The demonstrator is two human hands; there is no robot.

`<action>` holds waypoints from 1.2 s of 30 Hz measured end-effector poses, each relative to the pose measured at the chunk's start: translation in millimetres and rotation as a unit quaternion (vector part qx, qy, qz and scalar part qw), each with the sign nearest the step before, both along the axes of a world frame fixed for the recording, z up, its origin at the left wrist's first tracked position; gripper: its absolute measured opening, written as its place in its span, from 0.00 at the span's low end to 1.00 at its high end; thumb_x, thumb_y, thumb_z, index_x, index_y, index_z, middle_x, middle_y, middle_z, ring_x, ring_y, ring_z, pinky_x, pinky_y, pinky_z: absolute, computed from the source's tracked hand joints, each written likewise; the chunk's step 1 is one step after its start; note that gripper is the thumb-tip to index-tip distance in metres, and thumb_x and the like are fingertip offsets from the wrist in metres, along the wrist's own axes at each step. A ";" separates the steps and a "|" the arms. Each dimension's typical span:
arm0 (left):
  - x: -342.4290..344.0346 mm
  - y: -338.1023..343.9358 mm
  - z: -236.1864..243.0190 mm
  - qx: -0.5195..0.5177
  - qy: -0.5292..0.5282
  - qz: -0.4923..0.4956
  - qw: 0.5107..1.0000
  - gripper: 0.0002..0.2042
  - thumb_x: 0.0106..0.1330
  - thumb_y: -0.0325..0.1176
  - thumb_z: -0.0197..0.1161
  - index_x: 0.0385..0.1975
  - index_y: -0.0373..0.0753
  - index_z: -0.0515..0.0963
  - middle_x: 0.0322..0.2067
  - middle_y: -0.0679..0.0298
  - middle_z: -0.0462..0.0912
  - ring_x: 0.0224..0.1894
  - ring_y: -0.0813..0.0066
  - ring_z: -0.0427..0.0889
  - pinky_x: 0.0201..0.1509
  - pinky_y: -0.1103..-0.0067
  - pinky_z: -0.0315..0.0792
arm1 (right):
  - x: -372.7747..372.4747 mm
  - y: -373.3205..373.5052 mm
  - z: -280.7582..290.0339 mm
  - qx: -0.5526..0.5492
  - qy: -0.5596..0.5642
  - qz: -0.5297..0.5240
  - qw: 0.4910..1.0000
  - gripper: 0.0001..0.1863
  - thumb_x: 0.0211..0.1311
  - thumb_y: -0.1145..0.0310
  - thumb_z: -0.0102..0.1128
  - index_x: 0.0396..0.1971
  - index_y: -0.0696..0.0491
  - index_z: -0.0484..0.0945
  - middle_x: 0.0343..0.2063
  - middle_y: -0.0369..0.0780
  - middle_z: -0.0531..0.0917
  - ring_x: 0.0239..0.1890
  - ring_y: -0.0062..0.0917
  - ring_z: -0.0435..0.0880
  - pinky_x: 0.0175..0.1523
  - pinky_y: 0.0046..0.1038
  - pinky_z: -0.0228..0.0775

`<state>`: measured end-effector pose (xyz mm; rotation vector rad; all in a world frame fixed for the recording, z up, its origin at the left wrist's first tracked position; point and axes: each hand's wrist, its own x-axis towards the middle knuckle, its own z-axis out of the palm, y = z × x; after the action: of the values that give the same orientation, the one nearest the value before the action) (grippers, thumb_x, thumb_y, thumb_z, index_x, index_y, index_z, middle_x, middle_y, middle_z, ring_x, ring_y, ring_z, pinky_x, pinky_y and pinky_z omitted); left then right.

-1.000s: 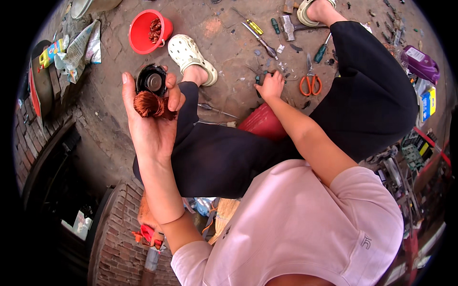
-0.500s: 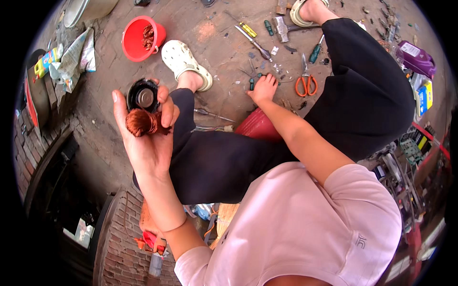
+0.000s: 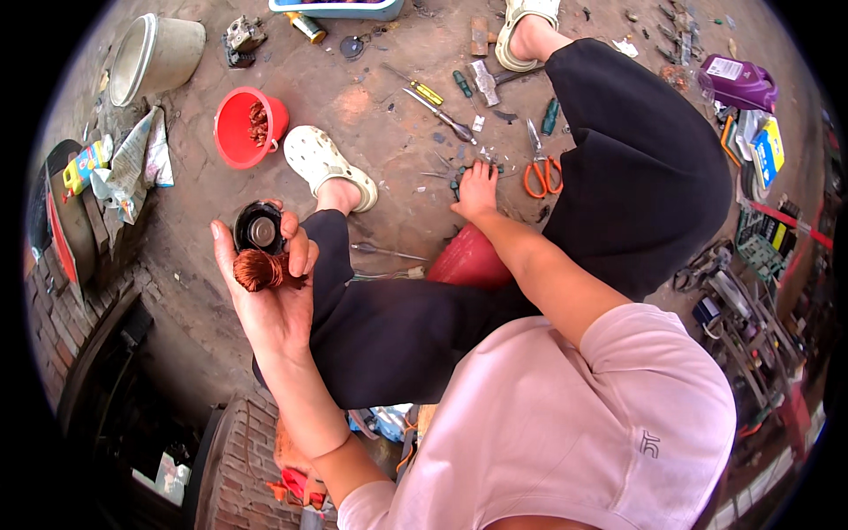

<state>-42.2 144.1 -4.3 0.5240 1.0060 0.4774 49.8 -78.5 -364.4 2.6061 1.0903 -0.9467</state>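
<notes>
My left hand (image 3: 281, 311) is raised and closed around a motor part. That part has a black round housing (image 3: 258, 231) with a silvery metal disc in its middle, and a copper wire coil (image 3: 259, 270) lies against the housing, nearest my palm. On the floor my right hand (image 3: 479, 187) rests with its fingers stretched out and down, beside small dark-green-handled tools (image 3: 455, 188). Its fingertips touch the ground among small scraps. Around it lie orange-handled scissors (image 3: 542, 176), a screwdriver with a dark handle (image 3: 461, 132) and a hammer (image 3: 484, 81).
A red bucket (image 3: 239, 155) holding copper pieces stands beyond my left shoe (image 3: 329, 166). Further off are a pale bucket (image 3: 173, 58) and a blue tub (image 3: 358, 11). A purple jug (image 3: 742, 83) lies at far right. Between my legs sits a red rounded object (image 3: 471, 259).
The view has shifted, bringing the blue tub into sight at the top. My left hand still holds the motor part, and my right hand stays at the floor tools.
</notes>
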 end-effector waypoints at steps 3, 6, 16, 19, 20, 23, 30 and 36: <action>-0.3 -0.4 -1.6 -0.003 0.006 0.003 1.000 0.28 0.74 0.55 0.45 0.46 0.29 0.70 0.32 0.58 0.72 0.22 0.76 0.61 0.29 0.80 0.58 | 4.6 -6.6 0.8 0.038 0.016 -0.005 0.999 0.47 0.34 0.44 0.75 0.51 0.64 0.72 0.57 0.49 0.67 0.63 0.41 0.61 0.69 0.53 0.48; -0.2 -0.8 -2.2 0.004 0.007 -0.009 1.000 0.28 0.74 0.55 0.46 0.46 0.30 0.70 0.32 0.58 0.72 0.22 0.76 0.61 0.29 0.80 0.58 | 8.6 -10.2 -0.9 0.071 0.024 -0.022 0.997 0.45 0.36 0.43 0.73 0.49 0.64 0.73 0.54 0.50 0.69 0.61 0.43 0.62 0.68 0.52 0.51; 5.5 -3.4 0.1 0.003 -0.003 -0.032 0.999 0.28 0.74 0.55 0.45 0.46 0.30 0.70 0.32 0.58 0.73 0.22 0.76 0.60 0.29 0.81 0.57 | 36.7 18.3 -2.9 -0.038 0.202 -0.193 0.959 0.24 0.58 0.52 0.61 0.44 0.57 0.83 0.52 0.50 0.78 0.59 0.40 0.73 0.62 0.40 0.66; 6.6 -3.3 1.5 0.002 -0.019 -0.044 0.999 0.27 0.74 0.55 0.45 0.46 0.30 0.70 0.32 0.59 0.72 0.22 0.76 0.60 0.29 0.81 0.57 | 37.1 18.0 -4.3 -0.030 0.155 -0.190 0.969 0.24 0.57 0.51 0.61 0.44 0.55 0.83 0.51 0.47 0.79 0.59 0.40 0.74 0.62 0.40 0.68; 6.4 -3.3 1.5 0.004 -0.011 -0.042 0.999 0.27 0.74 0.55 0.45 0.46 0.30 0.70 0.31 0.59 0.72 0.22 0.76 0.60 0.29 0.81 0.57 | 36.5 17.8 -5.8 -0.038 0.165 -0.188 0.968 0.24 0.57 0.51 0.62 0.44 0.55 0.83 0.52 0.47 0.79 0.59 0.39 0.74 0.62 0.40 0.68; 6.1 -2.0 0.4 0.002 0.010 -0.037 0.999 0.27 0.74 0.55 0.45 0.46 0.31 0.71 0.31 0.59 0.72 0.22 0.76 0.60 0.29 0.81 0.57 | 35.9 17.8 -11.5 -0.026 0.150 -0.199 0.968 0.24 0.54 0.52 0.63 0.44 0.54 0.83 0.51 0.46 0.80 0.58 0.39 0.75 0.62 0.40 0.68; 5.4 0.2 0.5 -0.001 0.021 -0.013 1.000 0.27 0.74 0.55 0.46 0.45 0.30 0.71 0.32 0.59 0.74 0.22 0.76 0.62 0.29 0.80 0.58 | 49.8 8.0 -7.7 0.075 0.473 -0.497 0.724 0.21 0.47 0.52 0.66 0.34 0.53 0.83 0.36 0.40 0.84 0.42 0.27 0.81 0.50 0.33 0.70; 10.0 -3.7 6.1 0.018 0.009 -0.006 1.000 0.27 0.73 0.55 0.47 0.44 0.30 0.71 0.32 0.58 0.74 0.23 0.75 0.63 0.30 0.79 0.59 | 35.4 19.1 27.2 0.058 0.638 -0.661 0.390 0.25 0.48 0.44 0.63 0.39 0.48 0.81 0.40 0.38 0.76 0.42 0.33 0.76 0.53 0.39 0.64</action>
<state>-32.2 140.4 1.8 0.5660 1.0120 0.4819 85.2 -59.3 -337.2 1.7742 -1.6801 -3.2924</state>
